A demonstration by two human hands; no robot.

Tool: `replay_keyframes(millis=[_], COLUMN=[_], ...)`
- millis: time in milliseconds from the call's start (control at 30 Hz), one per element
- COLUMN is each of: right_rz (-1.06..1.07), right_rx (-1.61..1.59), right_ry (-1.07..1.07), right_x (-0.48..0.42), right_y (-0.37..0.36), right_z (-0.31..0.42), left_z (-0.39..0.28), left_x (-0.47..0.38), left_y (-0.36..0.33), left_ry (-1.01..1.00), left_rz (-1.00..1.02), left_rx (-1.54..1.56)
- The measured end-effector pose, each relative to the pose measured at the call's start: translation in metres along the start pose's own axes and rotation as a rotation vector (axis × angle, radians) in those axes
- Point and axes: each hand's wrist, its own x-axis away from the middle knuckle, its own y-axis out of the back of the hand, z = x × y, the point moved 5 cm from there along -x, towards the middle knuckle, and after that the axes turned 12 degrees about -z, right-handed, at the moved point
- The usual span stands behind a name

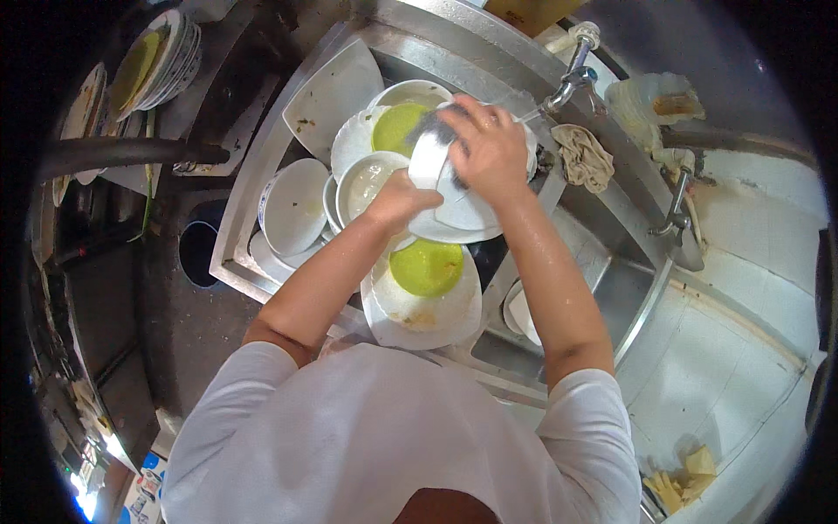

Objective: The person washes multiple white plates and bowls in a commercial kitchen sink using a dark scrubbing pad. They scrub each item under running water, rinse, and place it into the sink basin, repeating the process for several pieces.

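Note:
My left hand (400,202) grips the rim of a small white dish (429,160), tilted over the stacked dishes. My right hand (490,147) presses a dark, blurred scouring pad (435,124) against it. White plates (458,226) lie just below both hands. Left of them sits a white bowl (372,183) holding water. One green dish (399,128) rests on a scalloped white plate (347,147) behind, and another green dish (425,265) rests on a soiled white plate (422,321) nearer my body.
A steel sink (236,226) surrounds the dishes. Its tap (576,82) stands at upper right, beside a crumpled cloth (582,157). A large white bowl (294,206) and a square dish (337,98) lie left. Stacked plates (163,65) stand at far upper left.

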Motion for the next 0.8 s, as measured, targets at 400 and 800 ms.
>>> replay_keyframes(millis=[400,800], right_rz=[-0.192,-0.185], right_rx=[0.038,-1.299], right_ry=[-0.521,-1.634], right_x=[0.029,0.121], right_y=[-0.001,-0.02], right_z=[-0.049,-0.075], left_z=[-0.003,0.003], left_x=[-0.002,-0.024], left_y=[0.006,0.029], left_ry=[0.038,0.123], left_rz=[-0.02,-0.082], left_rx=[0.239,0.642])
